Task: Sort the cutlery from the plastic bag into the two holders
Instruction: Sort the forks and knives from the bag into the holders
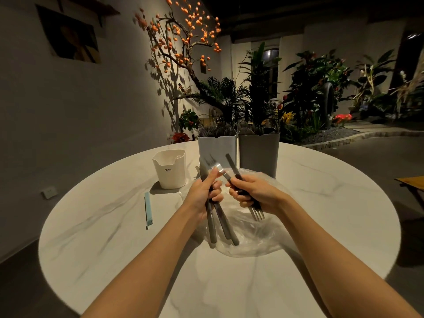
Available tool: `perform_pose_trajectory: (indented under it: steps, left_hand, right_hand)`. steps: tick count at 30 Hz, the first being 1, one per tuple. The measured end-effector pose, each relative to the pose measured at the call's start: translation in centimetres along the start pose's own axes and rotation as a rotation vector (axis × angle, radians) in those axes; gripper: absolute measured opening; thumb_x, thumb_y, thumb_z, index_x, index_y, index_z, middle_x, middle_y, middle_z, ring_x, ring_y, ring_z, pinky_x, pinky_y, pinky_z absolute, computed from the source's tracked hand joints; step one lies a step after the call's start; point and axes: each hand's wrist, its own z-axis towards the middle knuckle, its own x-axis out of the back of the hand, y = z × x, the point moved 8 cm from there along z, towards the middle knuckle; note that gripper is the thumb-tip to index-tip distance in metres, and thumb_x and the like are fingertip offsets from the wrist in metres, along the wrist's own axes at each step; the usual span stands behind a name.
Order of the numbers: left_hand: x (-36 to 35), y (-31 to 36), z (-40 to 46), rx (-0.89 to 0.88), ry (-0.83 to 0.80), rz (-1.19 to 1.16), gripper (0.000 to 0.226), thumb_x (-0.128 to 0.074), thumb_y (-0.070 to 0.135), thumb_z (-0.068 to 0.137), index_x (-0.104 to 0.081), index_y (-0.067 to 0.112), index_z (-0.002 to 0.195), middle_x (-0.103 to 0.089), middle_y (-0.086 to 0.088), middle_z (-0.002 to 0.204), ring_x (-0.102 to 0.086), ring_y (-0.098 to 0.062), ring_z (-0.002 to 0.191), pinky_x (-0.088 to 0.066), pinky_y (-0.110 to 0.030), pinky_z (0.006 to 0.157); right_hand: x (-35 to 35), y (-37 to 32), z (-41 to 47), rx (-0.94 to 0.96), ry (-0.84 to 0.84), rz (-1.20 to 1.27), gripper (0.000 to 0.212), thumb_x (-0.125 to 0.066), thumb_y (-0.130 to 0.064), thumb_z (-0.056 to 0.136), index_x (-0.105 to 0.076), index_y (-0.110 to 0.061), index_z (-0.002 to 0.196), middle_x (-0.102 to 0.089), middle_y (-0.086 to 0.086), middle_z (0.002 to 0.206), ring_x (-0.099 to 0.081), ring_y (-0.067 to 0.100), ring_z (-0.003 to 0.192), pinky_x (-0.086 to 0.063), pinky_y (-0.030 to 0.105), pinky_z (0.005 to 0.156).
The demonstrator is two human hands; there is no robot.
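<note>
Mid-frame, your left hand (205,191) has a closed grip round a bundle of cutlery (218,222). Your right hand (253,193) has its grip round two forks (257,212) above the plastic bag (257,239)

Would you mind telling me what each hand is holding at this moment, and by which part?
The left hand grips a bundle of cutlery around mid-length, handles pointing down. The right hand grips forks near the neck, tines down.

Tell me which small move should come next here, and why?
Probably carry the fork in the right hand to one holder. Both hands already grip cutlery above the plastic bag, and the two holders stand just behind, the grey holder beside the first.
</note>
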Motion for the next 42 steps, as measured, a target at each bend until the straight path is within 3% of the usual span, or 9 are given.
perform_pose_trajectory:
  steps: [4,8,13,16,21,28,32,37,42]
  left_hand:
    - [0.6,0.1,0.1,-0.031,0.075,0.029,0.02,-0.056,0.022,0.096,-0.063,0.004,0.097,-0.041,0.003,0.05,-0.035,-0.004,0.037,-0.032,-0.013,0.039]
    - [1.4,-0.2,0.2,0.019,0.124,-0.093,0.021,-0.051,0.022,0.099,-0.058,0.006,0.087,-0.04,0.001,0.052,-0.031,-0.005,0.035,-0.029,-0.015,0.036]
    - [1.7,-0.5,0.2,0.061,0.155,-0.111,0.019,-0.05,0.018,0.098,-0.056,0.006,0.084,-0.043,-0.002,0.052,-0.03,-0.006,0.033,-0.029,-0.016,0.036]
    - [1.6,-0.9,0.1,0.107,0.136,-0.171,0.017,-0.048,0.019,0.099,-0.055,0.007,0.088,-0.046,-0.003,0.054,-0.029,-0.005,0.032,-0.03,-0.015,0.034]
    - [1.5,-1.5,0.3,0.159,0.117,-0.245,0.033,-0.045,0.033,0.1,-0.055,0.006,0.085,-0.047,-0.002,0.055,-0.026,-0.006,0.031,-0.025,-0.015,0.033]
    - [0.8,-0.7,0.1,0.039,0.051,-0.133,0.06,-0.038,0.064,0.091,-0.055,0.008,0.077,-0.046,-0.002,0.055,-0.028,-0.006,0.036,-0.028,-0.016,0.04]
    - [1.9,-1.0,0.3,0.041,0.164,-0.086,0.038,-0.056,0.039,0.094,-0.055,0.008,0.072,-0.045,0.0,0.051,-0.031,-0.005,0.033,-0.029,-0.014,0.035]
    - [3.4,-0.6,0.4,0.008,0.27,-0.137,0.033,-0.052,0.024,0.099,-0.054,0.007,0.07,-0.048,-0.001,0.051,-0.031,-0.005,0.031,-0.028,-0.015,0.035]
    - [3.8,0.0,0.4,-0.021,0.278,-0.066,0.033,-0.052,0.02,0.098,-0.053,0.008,0.067,-0.047,0.0,0.049,-0.029,-0.005,0.031,-0.027,-0.015,0.036]
  right_hand:
    - [-0.8,0.2,0.1,-0.019,-0.026,-0.085,0.031,-0.036,-0.026,0.104,-0.055,-0.002,0.105,-0.058,0.006,0.074,-0.046,0.009,0.054,-0.042,0.017,0.05]
    - [1.0,-0.8,0.1,0.052,0.277,-0.134,0.042,-0.03,-0.023,0.105,-0.066,-0.005,0.093,-0.066,0.007,0.084,-0.06,0.014,0.074,-0.051,0.024,0.066]
    - [3.3,-1.7,-0.2,0.159,0.514,-0.139,0.046,-0.026,-0.024,0.105,-0.066,-0.013,0.086,-0.037,0.002,0.065,-0.036,0.01,0.061,-0.033,0.019,0.057]
    - [3.6,-1.6,-0.3,0.173,0.493,0.032,0.032,-0.037,-0.029,0.103,-0.062,-0.013,0.091,-0.036,0.0,0.063,-0.032,0.009,0.056,-0.032,0.02,0.052]
    - [2.6,-1.6,-0.3,0.204,0.469,0.214,0.015,-0.057,-0.027,0.095,-0.062,-0.014,0.092,-0.062,0.002,0.075,-0.063,0.013,0.069,-0.049,0.023,0.064]
    - [1.1,-1.2,0.0,0.175,0.312,0.326,0.027,-0.047,-0.021,0.1,-0.064,-0.005,0.114,-0.072,0.013,0.105,-0.071,0.021,0.094,-0.057,0.024,0.069]
    - [0.2,-0.7,0.3,0.119,0.201,0.199,0.031,-0.049,-0.026,0.099,-0.063,-0.006,0.119,-0.071,0.01,0.101,-0.07,0.016,0.085,-0.055,0.022,0.067]
    - [4.0,-0.3,-0.3,0.119,0.572,0.143,0.036,-0.047,-0.034,0.1,-0.068,-0.006,0.104,-0.068,0.007,0.083,-0.055,0.01,0.057,-0.043,0.016,0.05]
    - [6.4,-1.2,-1.1,0.206,0.856,-0.577,0.022,-0.056,-0.031,0.095,-0.074,-0.019,0.094,-0.072,0.0,0.094,-0.064,0.013,0.08,-0.048,0.022,0.064]
